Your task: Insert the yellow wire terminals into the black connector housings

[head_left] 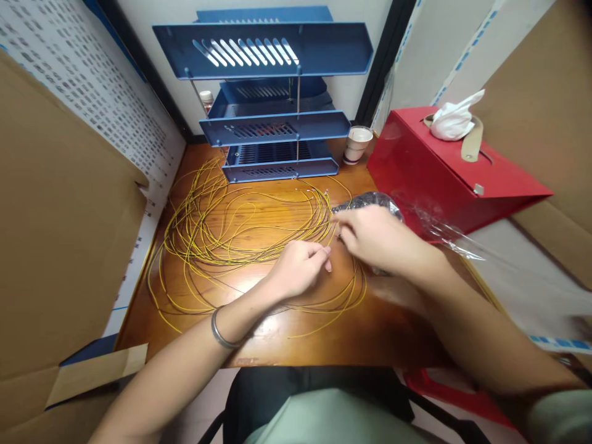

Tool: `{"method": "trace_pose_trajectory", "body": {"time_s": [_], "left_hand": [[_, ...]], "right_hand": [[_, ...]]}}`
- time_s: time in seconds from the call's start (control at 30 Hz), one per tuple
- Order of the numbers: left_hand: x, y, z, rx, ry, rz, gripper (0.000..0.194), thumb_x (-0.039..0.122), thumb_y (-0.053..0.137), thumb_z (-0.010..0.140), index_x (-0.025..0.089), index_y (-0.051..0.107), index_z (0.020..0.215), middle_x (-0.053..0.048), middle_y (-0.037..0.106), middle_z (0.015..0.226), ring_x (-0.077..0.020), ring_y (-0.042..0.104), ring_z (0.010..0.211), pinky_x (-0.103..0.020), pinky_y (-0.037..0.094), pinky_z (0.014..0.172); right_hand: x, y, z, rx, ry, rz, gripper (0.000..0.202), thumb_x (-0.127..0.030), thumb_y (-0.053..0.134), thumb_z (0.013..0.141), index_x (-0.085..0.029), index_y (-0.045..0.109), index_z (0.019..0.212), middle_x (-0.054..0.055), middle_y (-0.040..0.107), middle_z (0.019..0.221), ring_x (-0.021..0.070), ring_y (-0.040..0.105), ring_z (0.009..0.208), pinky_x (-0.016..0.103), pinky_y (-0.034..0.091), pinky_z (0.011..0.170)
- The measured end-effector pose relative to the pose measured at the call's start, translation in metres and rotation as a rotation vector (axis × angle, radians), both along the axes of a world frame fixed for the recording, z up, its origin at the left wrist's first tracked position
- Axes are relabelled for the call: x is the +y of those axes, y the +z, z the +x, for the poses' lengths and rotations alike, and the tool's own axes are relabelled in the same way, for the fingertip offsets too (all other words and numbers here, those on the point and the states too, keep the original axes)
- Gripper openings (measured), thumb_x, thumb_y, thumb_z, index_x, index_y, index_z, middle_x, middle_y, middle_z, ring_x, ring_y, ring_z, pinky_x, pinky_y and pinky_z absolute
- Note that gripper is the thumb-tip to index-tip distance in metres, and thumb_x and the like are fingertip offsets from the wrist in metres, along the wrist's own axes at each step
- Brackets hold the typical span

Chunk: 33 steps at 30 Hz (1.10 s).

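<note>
Loose loops of thin yellow and dark wire (198,237) lie spread over the wooden table, their small tipped ends bunched near my right hand. My left hand (300,266) is closed, thumb and forefinger pinched at a yellow wire that runs up from the fingertips. Just to its right and a little farther off, my right hand (372,237) has its fingers curled in. A small dark bit shows at its thumb; what it grips is too small to name. Partly behind the right hand lies a clear plastic bag (377,200) with dark contents.
A blue three-tier file tray (277,129) stands at the back, with a paper cup (357,145) beside it. A red tissue box (416,166) sits at the right. Cardboard (60,203) flanks the left side. Clear film (456,237) trails off to the right.
</note>
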State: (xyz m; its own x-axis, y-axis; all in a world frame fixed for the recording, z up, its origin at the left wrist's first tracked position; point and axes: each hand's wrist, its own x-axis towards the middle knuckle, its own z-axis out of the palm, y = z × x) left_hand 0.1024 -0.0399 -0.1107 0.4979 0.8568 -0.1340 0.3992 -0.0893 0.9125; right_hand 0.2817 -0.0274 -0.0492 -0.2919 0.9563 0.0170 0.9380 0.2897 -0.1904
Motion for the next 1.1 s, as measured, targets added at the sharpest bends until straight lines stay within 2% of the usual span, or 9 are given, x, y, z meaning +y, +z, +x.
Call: {"method": "trace_pose_trajectory", "body": {"time_s": [0.07, 0.13, 0.37, 0.57, 0.67, 0.8, 0.87, 1.03, 1.1], "left_hand": [[0.002, 0.002, -0.002, 0.030, 0.006, 0.063, 0.043, 0.037, 0.045, 0.097, 0.017, 0.068, 0.067, 0.003, 0.054, 0.043, -0.0129, 0.051, 0.047, -0.024, 0.038, 0.058], [0.003, 0.004, -0.002, 0.095, -0.007, 0.157, 0.040, 0.032, 0.046, 0.096, 0.016, 0.068, 0.067, 0.001, 0.059, 0.050, -0.0132, 0.052, 0.051, -0.025, 0.036, 0.059], [0.004, 0.010, -0.007, 0.373, -0.086, 0.426, 0.042, 0.031, 0.044, 0.099, 0.017, 0.070, 0.070, -0.003, 0.064, 0.057, -0.0142, 0.049, 0.051, -0.028, 0.029, 0.059], [0.006, 0.011, -0.012, 0.480, -0.110, 0.586, 0.043, 0.033, 0.042, 0.099, 0.017, 0.066, 0.068, -0.006, 0.067, 0.060, -0.0155, 0.051, 0.051, -0.030, 0.029, 0.059], [0.007, 0.009, -0.012, 0.530, -0.089, 0.607, 0.040, 0.032, 0.042, 0.099, 0.018, 0.070, 0.075, -0.008, 0.071, 0.065, -0.0177, 0.057, 0.054, -0.030, 0.031, 0.060], [0.006, 0.009, -0.012, 0.535, -0.109, 0.634, 0.036, 0.031, 0.042, 0.099, 0.018, 0.075, 0.090, -0.009, 0.076, 0.075, -0.0205, 0.064, 0.062, -0.030, 0.034, 0.061], [0.005, 0.011, -0.012, 0.537, -0.144, 0.655, 0.037, 0.032, 0.042, 0.100, 0.018, 0.074, 0.087, -0.009, 0.076, 0.075, -0.0212, 0.066, 0.063, -0.031, 0.035, 0.061], [0.004, 0.013, -0.012, 0.602, -0.158, 0.669, 0.040, 0.035, 0.042, 0.100, 0.018, 0.069, 0.076, -0.010, 0.074, 0.072, -0.0220, 0.066, 0.063, -0.030, 0.034, 0.059], [0.005, 0.012, -0.012, 0.616, -0.145, 0.671, 0.040, 0.035, 0.042, 0.100, 0.018, 0.069, 0.076, -0.010, 0.074, 0.071, -0.0223, 0.066, 0.062, -0.030, 0.034, 0.058]], "right_hand": [[-0.019, -0.002, -0.002, 0.057, 0.155, -0.092, 0.025, -0.011, 0.055, 0.087, -0.025, 0.076, 0.084, 0.004, 0.075, 0.070, 0.0214, 0.068, 0.065, 0.030, 0.041, 0.064], [-0.028, -0.008, -0.003, 0.084, 0.187, -0.095, 0.025, -0.012, 0.055, 0.087, -0.025, 0.077, 0.086, 0.003, 0.075, 0.069, 0.0196, 0.067, 0.061, 0.029, 0.038, 0.060], [-0.017, -0.037, 0.003, 0.195, 0.121, 0.041, 0.025, -0.016, 0.057, 0.091, -0.024, 0.081, 0.092, 0.004, 0.082, 0.089, 0.0215, 0.075, 0.076, 0.029, 0.048, 0.072], [-0.009, -0.050, 0.012, 0.132, -0.094, 0.228, 0.029, -0.025, 0.057, 0.095, -0.022, 0.080, 0.112, 0.009, 0.081, 0.101, 0.0283, 0.077, 0.082, 0.036, 0.053, 0.072], [-0.016, -0.054, 0.008, 0.200, 0.031, 0.272, 0.034, -0.023, 0.059, 0.093, -0.025, 0.076, 0.123, 0.006, 0.082, 0.095, 0.0238, 0.077, 0.076, 0.031, 0.051, 0.068], [-0.021, -0.061, 0.006, 0.330, 0.281, 0.291, 0.030, -0.018, 0.056, 0.092, -0.025, 0.081, 0.107, 0.002, 0.082, 0.090, 0.0190, 0.076, 0.070, 0.027, 0.050, 0.064], [-0.020, -0.064, 0.009, 0.343, 0.254, 0.308, 0.029, -0.018, 0.056, 0.092, -0.024, 0.082, 0.101, 0.002, 0.082, 0.090, 0.0196, 0.077, 0.070, 0.028, 0.052, 0.065], [-0.015, -0.062, 0.024, 0.375, 0.036, 0.403, 0.026, -0.023, 0.058, 0.093, -0.024, 0.082, 0.102, 0.005, 0.081, 0.099, 0.0235, 0.079, 0.081, 0.033, 0.058, 0.073], [-0.016, -0.059, 0.026, 0.424, 0.046, 0.438, 0.026, -0.024, 0.059, 0.094, -0.024, 0.081, 0.109, 0.004, 0.080, 0.101, 0.0212, 0.079, 0.078, 0.031, 0.059, 0.072]]}}
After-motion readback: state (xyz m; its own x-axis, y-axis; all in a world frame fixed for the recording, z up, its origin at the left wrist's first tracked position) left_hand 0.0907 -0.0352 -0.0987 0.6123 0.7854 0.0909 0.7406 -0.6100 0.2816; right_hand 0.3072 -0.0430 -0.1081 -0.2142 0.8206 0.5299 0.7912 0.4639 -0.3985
